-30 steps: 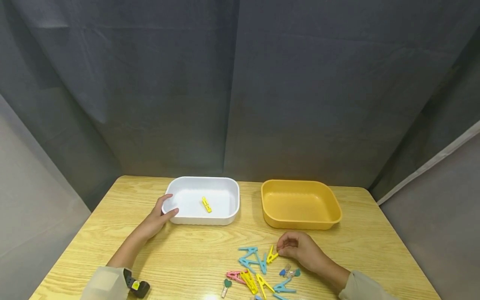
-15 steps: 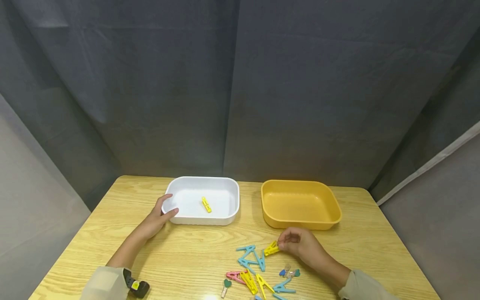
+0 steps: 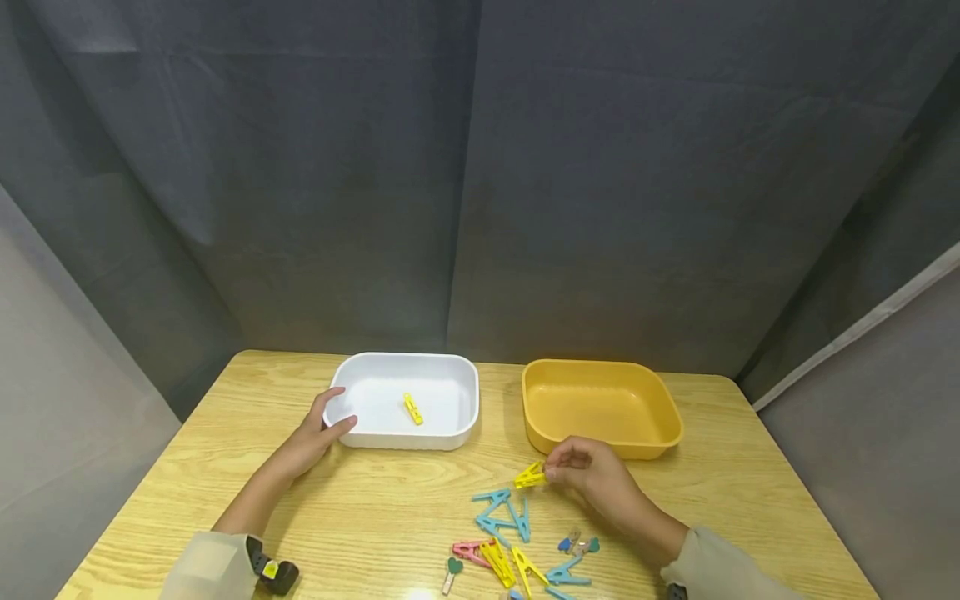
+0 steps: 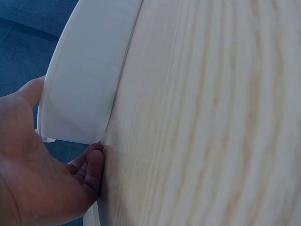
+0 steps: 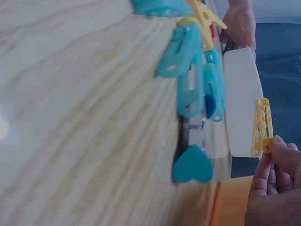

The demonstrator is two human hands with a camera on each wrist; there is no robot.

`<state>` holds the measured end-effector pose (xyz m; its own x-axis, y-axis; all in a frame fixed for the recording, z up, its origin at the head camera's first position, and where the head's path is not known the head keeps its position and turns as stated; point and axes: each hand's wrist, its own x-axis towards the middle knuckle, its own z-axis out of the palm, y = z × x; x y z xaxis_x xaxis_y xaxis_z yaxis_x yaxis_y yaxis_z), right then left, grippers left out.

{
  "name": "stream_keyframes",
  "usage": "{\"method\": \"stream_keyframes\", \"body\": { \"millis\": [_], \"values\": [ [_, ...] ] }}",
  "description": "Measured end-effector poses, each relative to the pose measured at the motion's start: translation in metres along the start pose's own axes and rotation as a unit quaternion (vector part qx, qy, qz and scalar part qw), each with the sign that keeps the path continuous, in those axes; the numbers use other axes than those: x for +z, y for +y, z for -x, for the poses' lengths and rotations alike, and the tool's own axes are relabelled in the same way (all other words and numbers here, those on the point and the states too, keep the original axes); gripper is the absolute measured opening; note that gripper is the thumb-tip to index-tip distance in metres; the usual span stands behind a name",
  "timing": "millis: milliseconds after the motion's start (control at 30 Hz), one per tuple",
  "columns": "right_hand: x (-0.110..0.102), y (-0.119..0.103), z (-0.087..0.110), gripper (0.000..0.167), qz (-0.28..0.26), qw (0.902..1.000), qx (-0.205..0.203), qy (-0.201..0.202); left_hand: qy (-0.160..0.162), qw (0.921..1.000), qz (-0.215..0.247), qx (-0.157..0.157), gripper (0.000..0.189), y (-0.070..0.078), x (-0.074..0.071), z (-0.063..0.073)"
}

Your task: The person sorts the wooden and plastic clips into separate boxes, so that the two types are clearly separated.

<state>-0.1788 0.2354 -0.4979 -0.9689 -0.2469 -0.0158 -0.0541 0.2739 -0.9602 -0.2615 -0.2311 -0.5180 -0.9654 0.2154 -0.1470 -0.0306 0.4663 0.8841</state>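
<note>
Between thumb and fingers my right hand pinches a yellow clothespin, held just in front of the orange tray. The right wrist view shows that yellow clothespin by its end in the fingertips. My left hand grips the left end of the white tray; in the left wrist view, the thumb and curled fingers are at the end of the white tray. Another yellow clothespin lies inside it.
Several blue clothespins, a pink one and other yellow ones lie near the table's front. Small wooden clips with hearts, one green, lie among them. Grey curtains stand behind the table.
My right hand has lifted the yellow clothespin from beside the blue ones and carried it slightly forward and left. A blue clothespin shifted a little. My left hand stays put.
</note>
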Motion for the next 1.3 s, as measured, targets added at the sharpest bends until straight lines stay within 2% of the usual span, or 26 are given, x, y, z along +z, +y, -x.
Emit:
{"method": "stream_keyframes", "body": {
  "millis": [300, 533, 867, 1300],
  "values": [
    [0.013, -0.011, -0.015, 0.017, -0.001, 0.9997, -0.025, 0.009, 0.000, 1.0000, 0.001, 0.003, 0.076, -0.001, 0.000, -0.001],
    [0.031, -0.022, -0.029, 0.017, -0.043, 0.9982, -0.035, 0.021, -0.002, 1.0000, 0.002, 0.002, 0.077, -0.001, 0.000, -0.001],
    [0.053, -0.034, -0.055, 0.013, -0.019, 0.9971, -0.025, 0.069, -0.001, 1.0000, 0.002, 0.002, 0.075, -0.002, 0.001, -0.001],
    [0.081, -0.044, -0.090, 0.012, -0.047, 0.9918, -0.040, 0.112, 0.000, 1.0000, 0.000, -0.004, 0.075, -0.004, 0.000, 0.000]
  ]
}}
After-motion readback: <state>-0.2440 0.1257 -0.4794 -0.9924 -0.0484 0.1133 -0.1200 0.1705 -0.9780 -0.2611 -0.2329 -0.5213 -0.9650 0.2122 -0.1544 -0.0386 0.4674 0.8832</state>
